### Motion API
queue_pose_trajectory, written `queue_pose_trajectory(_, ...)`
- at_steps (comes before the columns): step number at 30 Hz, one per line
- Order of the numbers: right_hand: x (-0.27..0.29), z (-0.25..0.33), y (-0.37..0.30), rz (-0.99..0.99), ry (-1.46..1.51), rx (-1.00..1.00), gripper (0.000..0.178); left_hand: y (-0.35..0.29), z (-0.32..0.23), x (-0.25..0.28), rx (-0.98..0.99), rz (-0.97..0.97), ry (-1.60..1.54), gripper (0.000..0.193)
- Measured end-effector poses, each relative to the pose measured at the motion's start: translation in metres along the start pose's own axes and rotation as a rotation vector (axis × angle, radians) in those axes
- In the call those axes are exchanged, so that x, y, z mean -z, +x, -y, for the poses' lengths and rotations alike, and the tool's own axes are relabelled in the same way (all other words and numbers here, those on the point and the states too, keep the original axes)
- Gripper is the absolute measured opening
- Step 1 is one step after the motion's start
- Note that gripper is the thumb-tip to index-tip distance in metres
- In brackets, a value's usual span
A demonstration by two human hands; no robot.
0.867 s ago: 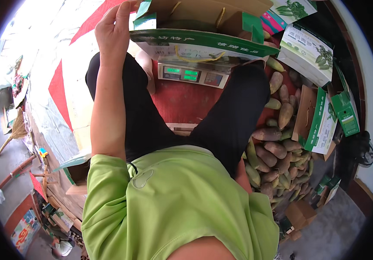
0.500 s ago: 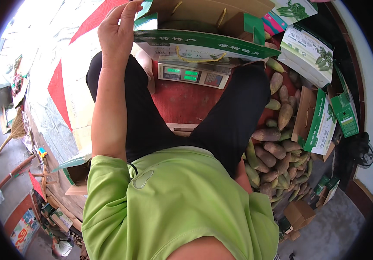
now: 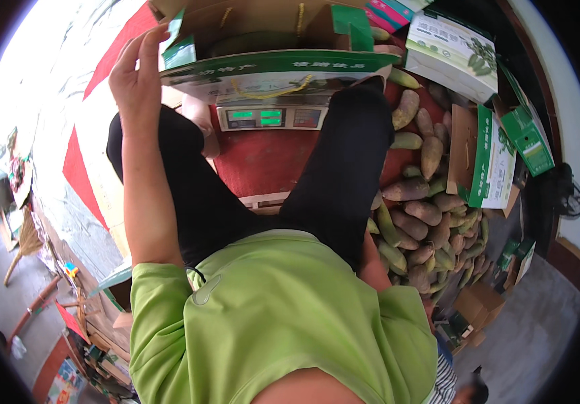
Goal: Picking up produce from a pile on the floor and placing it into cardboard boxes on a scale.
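My left hand [image 3: 135, 84] is at the left end of an open green-and-white carton [image 3: 283, 77]. Its fingers are closed at the edge of the carton's green end flap [image 3: 181, 52]. Yellow cord handles show on the carton, and a dim green shape lies inside it. Under the carton is a digital scale [image 3: 273, 118] with lit green displays, between my knees. My right forearm [image 3: 373, 266] goes down behind my right thigh, where the hand is hidden. Long green and brownish radishes [image 3: 408, 190] lie heaped beside that thigh.
More cartons, one white [image 3: 452, 57] and one standing open [image 3: 495, 158], are to the right of the radishes. A black fan [image 3: 563, 192] stands by the wall. Far left lies a straw broom [image 3: 26, 239]. Part of another person [image 3: 446, 378] shows at the lower right.
The whole view has shifted, so the carton, scale and my left hand appear farther left. The left hand keeps its place at the carton's end. Another person has come into view.
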State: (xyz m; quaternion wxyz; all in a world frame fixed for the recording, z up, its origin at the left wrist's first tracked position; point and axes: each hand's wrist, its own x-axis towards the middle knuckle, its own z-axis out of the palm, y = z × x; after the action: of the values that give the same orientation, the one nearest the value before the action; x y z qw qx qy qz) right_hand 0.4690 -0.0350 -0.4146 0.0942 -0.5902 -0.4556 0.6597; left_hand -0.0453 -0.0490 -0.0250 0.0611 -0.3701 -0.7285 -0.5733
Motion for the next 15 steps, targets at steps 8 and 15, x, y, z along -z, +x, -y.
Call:
queue_pose_trajectory(8,0.038,0.012,-0.004,-0.224,-0.469,0.283,0.029,0.004,0.012,-0.006,0.011,0.09,0.165,0.026)
queue_pose_trajectory(15,0.013,0.104,-0.038,-0.15,-0.071,-0.14,0.012,-0.004,-0.004,-0.009,-0.072,0.242,0.34,0.029)
